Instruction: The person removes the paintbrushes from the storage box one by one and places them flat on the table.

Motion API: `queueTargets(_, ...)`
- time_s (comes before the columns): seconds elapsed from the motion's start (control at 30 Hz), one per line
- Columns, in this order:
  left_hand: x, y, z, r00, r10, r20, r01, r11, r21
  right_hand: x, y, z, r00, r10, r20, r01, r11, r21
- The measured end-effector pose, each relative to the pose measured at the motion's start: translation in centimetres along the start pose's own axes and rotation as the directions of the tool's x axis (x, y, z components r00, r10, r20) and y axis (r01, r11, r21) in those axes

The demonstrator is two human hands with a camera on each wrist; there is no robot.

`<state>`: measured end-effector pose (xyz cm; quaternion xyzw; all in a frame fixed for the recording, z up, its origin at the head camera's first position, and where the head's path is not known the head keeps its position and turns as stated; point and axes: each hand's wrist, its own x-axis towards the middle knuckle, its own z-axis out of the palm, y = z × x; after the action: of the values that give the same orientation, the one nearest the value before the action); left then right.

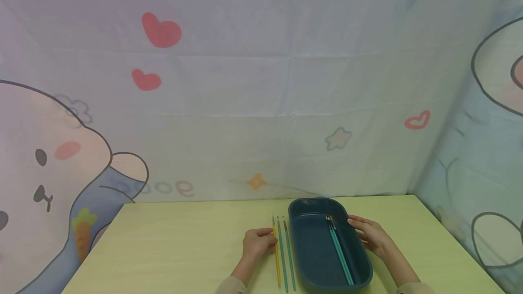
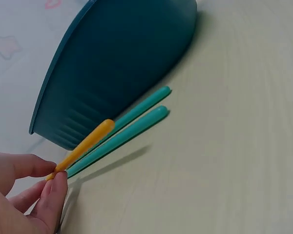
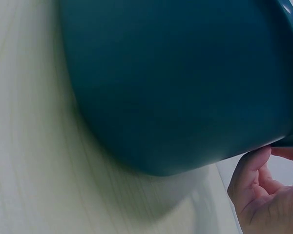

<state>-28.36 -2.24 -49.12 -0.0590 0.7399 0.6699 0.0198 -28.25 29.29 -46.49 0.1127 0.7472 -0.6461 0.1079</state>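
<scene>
From the head view, the left hand [image 1: 258,242] meets a thin yellow plastic paintbrush [image 1: 276,257] lying left of two teal paintbrushes [image 1: 286,257] on the pale yellow desk [image 1: 171,248]; the right hand [image 1: 372,234] touches the dark teal oval plastic tray [image 1: 323,280].

Left wrist view: fingers [image 2: 52,195] pinch the yellow brush, probably light, stiff and slippery; mid-handle seems the best hold.

Right wrist view: loosely curled fingers [image 3: 251,168] touch the tray's rim.

A yellow brush [image 1: 277,257] lies lengthwise on the table, pinched near its far end by the left hand [image 1: 256,243]. Two teal brushes [image 1: 287,257] lie parallel just right of it, beside a dark teal oval tray [image 1: 310,248]. The tray holds more brushes [image 1: 339,251] along its right side, the right hand [image 1: 369,232] touching its rim
</scene>
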Motion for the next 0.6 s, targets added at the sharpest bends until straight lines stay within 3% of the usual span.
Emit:
queueTargets(0.27,-0.14,-0.10,0.11,0.999,0.053,-0.011,-0.052,0.996,0.066,0.08,0.06,-0.05,1.000,-0.002,0.002,0.002,1.000,0.003)
queueTargets(0.6,-0.24,0.17,0.27,0.999,0.049,-0.018,-0.046,0.988,0.148,0.08,0.05,-0.05,1.000,-0.001,0.005,0.001,1.000,0.010)
